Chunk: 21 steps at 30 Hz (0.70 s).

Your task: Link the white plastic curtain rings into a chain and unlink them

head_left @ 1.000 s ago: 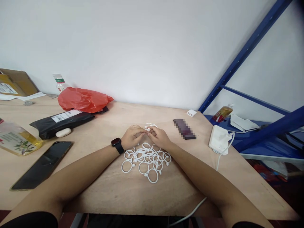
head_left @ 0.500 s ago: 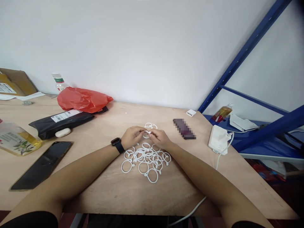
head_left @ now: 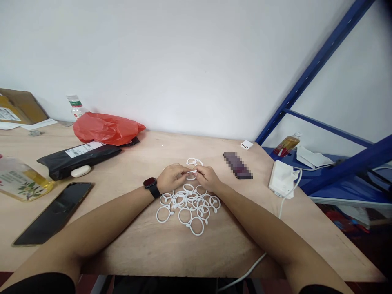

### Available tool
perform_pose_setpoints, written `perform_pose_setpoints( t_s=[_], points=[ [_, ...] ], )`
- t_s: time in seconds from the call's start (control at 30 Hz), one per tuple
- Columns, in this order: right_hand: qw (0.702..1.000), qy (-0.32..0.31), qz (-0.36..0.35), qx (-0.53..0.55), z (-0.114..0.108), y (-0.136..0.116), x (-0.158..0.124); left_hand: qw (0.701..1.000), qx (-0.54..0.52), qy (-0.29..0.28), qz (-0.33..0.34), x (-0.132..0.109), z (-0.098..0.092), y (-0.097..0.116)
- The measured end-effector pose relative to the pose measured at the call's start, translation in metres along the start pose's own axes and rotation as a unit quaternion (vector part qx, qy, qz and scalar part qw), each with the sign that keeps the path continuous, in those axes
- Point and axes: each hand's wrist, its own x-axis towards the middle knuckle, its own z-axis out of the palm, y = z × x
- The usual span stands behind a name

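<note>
Between my two hands is a white plastic curtain ring (head_left: 191, 177), its loop hanging below the fingertips. My left hand (head_left: 172, 178) pinches it from the left, and my right hand (head_left: 207, 177) grips its other side near the small clasp. Fingers cover part of the ring. Just beyond the hands lie a few similar white rings (head_left: 199, 162). Nearer to me, a loose pile of several white rings (head_left: 185, 216) with small knobs overlaps on the wooden table (head_left: 147, 249).
To the left are a dark phone (head_left: 53, 214), a white case (head_left: 81, 171), a black parcel (head_left: 82, 159), a red bag (head_left: 107, 128) and an oil bottle (head_left: 23, 179). On the right are a pixelated dark object (head_left: 237, 165), a white charger (head_left: 281, 179) with a cable and a blue rack (head_left: 306, 77).
The held ring has turned slightly and its loop shows more clearly below my fingers. My hands have shifted only a little; the pile lies as before.
</note>
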Motion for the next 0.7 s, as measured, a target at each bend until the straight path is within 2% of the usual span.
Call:
perform_pose_setpoints(
  t_s=[0.37, 0.47, 0.57, 0.63, 0.7],
  points=[
    [1.000, -0.003, -0.001, 0.017, 0.002, 0.003, 0.002, 0.998, 0.028, -0.019, 0.053, -0.001, 0.004, 0.003],
    [1.000, 0.011, -0.001, 0.004, 0.002, 0.002, 0.001, 0.999, 0.028, -0.005, 0.043, 0.000, 0.002, 0.002],
    [0.998, 0.060, 0.023, -0.026, 0.002, 0.000, 0.002, 0.996, 0.045, 0.077, -0.020, 0.001, -0.002, -0.004],
    [0.992, 0.102, 0.055, -0.049, 0.002, 0.001, 0.003, 0.984, 0.065, 0.134, -0.096, 0.002, -0.006, -0.009],
    [0.984, 0.126, 0.092, -0.081, 0.000, 0.004, 0.005, 0.969, 0.083, 0.149, -0.177, 0.002, -0.009, -0.015]
  ],
)
